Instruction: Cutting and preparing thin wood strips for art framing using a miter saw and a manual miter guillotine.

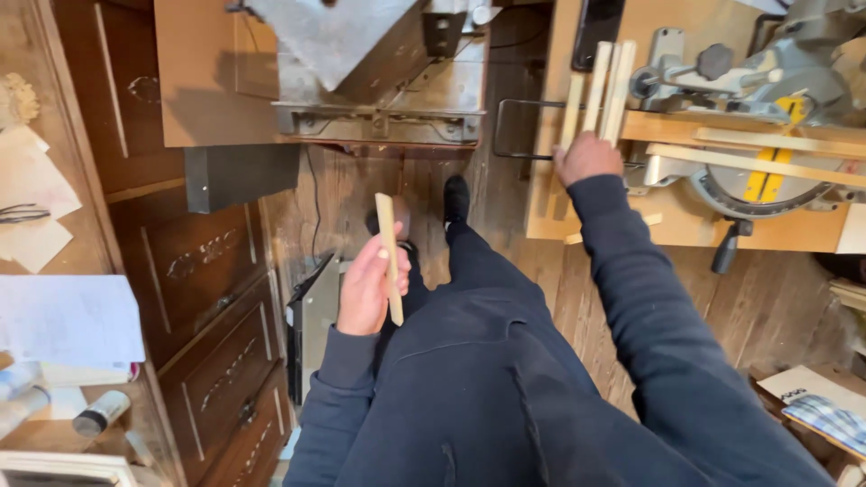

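My left hand (370,287) grips a short pale wooden strip (389,255) that stands nearly upright in front of my body. Off to the right, my right hand (586,157) rests on a bundle of several long pale wooden strips (603,90) lying on the wooden bench (686,230). Just right of that hand stands a miter saw (767,99) with a grey body and yellow markings, and more strips (767,162) lie across its table. Both arms are in dark blue sleeves. My dark shoes (456,197) stand on the plank floor.
A metal machine on a wooden base (361,81) stands ahead. A dark wooden cabinet with drawers (212,298) runs along the left, with papers (68,320) and small tubes (99,413) on top. A dark flat panel (307,316) leans beside my left leg. Checked cloth (825,419) lies lower right.
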